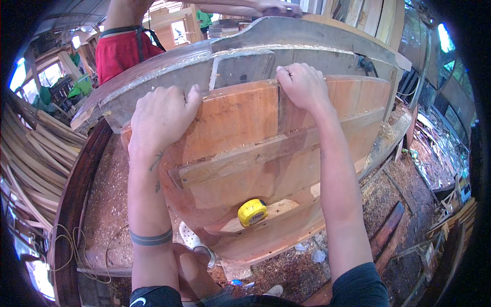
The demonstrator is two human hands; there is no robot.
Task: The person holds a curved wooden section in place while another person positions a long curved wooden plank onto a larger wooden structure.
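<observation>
My left hand (161,115) grips the top edge of an orange-brown curved wooden panel (235,117) at its left part, thumb raised along the edge. My right hand (302,87) is closed over the same top edge, right of centre. The panel has battens across it and stands tilted against a weathered grey wooden structure (240,36). A yellow tape measure (252,212) sits low on the panel between my forearms.
A co-worker in red shorts (123,53) works beyond the structure, a hand at its top. Bundled wooden strips (28,158) lie left, beside a dark curved timber (76,199) and a cord. Scrap (432,148) and planks (388,230) lie right. My foot (192,238) is below the panel.
</observation>
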